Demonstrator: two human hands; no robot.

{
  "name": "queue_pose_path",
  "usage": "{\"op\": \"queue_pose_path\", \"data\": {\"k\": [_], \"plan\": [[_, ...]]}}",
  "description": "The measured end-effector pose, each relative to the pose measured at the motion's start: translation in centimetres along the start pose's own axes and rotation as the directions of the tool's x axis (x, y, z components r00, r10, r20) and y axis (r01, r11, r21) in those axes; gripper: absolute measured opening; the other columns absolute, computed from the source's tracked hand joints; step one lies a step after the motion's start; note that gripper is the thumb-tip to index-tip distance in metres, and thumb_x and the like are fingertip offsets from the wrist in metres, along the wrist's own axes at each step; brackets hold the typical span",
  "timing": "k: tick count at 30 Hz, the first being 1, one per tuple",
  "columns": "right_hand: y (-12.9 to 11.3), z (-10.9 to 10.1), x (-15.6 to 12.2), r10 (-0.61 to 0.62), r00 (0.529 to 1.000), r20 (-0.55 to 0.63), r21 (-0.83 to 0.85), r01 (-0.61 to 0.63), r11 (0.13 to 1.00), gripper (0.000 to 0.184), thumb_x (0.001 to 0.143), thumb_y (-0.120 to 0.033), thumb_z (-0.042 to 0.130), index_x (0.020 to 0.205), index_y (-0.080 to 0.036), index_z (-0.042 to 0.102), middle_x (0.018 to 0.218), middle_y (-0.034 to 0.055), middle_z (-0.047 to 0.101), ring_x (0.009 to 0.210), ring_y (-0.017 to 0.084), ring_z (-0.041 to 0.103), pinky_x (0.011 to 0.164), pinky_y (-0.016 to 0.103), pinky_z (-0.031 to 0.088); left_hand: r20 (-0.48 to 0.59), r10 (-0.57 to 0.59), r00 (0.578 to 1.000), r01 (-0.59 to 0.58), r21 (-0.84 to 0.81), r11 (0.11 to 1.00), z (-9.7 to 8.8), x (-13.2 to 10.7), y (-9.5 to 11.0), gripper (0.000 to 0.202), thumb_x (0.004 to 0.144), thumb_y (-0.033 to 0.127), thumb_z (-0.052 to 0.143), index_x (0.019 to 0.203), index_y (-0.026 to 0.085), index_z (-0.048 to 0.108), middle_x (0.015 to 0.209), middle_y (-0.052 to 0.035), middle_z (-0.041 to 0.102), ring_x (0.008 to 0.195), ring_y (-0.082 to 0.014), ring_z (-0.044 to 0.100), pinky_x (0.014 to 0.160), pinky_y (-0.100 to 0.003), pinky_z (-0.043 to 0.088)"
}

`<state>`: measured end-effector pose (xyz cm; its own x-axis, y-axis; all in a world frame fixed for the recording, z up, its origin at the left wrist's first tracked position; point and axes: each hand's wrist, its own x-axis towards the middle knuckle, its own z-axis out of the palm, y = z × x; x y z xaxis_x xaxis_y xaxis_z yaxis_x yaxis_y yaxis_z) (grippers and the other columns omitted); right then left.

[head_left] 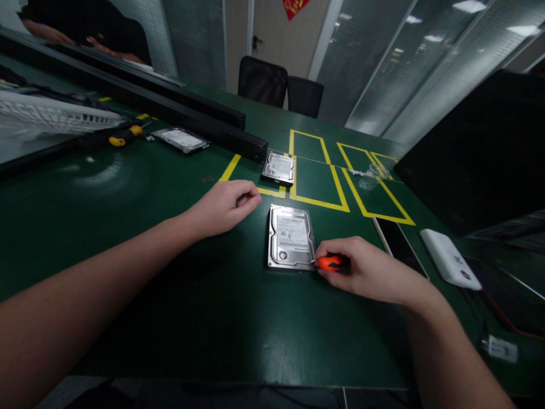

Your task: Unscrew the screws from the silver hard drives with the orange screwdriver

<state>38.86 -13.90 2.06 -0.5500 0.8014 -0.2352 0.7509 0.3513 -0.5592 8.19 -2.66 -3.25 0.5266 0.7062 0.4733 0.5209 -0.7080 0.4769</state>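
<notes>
A silver hard drive (pixel 291 236) lies label side up on the green table in front of me. My right hand (pixel 361 270) is closed around the orange and black handle of a screwdriver (pixel 330 263), at the drive's near right corner. The screwdriver's tip is hidden from view. To the left of the drive, apart from it, my left hand (pixel 227 207) rests curled with thumb and fingertips together. Whatever may be between those fingers does not show. Behind the drive sits a second hard drive (pixel 279 168), on the yellow tape lines.
Farther left lie a third hard drive (pixel 181 139) and a yellow and black screwdriver (pixel 125 136). Long black bars (pixel 191 116) cross the back left. At right are a phone (pixel 400 244), a white power bank (pixel 451 258), a clear plastic cup (pixel 374 176) and a dark monitor (pixel 481 153).
</notes>
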Motion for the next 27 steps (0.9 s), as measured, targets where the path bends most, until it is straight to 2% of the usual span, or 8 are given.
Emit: {"op": "queue_pose_path", "data": {"k": [6, 27], "plan": [[-0.11, 0.04, 0.05, 0.016, 1.0, 0.001, -0.012, -0.016, 1.0, 0.012, 0.089, -0.013, 0.064, 0.095, -0.021, 0.072, 0.09, 0.0005, 0.074, 0.079, 0.016, 0.067, 0.074, 0.026, 0.048, 0.007, 0.001, 1.0, -0.001, 0.002, 1.0, -0.12, 0.03, 0.11, 0.028, 0.101, 0.039, 0.057, 0.088, 0.017, 0.07, 0.069, 0.0009, 0.059, 0.062, -0.0147, 0.052, 0.062, -0.029, 0.037], [0.06, -0.09, -0.09, 0.007, 1.0, 0.018, 0.004, -0.007, 1.0, 0.011, 0.088, -0.012, 0.063, 0.091, -0.021, 0.068, 0.085, -0.0009, 0.07, 0.075, 0.014, 0.063, 0.071, 0.026, 0.047, 0.01, -0.011, 1.0, 0.011, -0.006, 1.0, -0.11, -0.02, 0.08, 0.026, 0.101, 0.038, 0.058, 0.089, 0.018, 0.069, 0.069, 0.0009, 0.058, 0.062, -0.0144, 0.052, 0.062, -0.029, 0.038]]}}
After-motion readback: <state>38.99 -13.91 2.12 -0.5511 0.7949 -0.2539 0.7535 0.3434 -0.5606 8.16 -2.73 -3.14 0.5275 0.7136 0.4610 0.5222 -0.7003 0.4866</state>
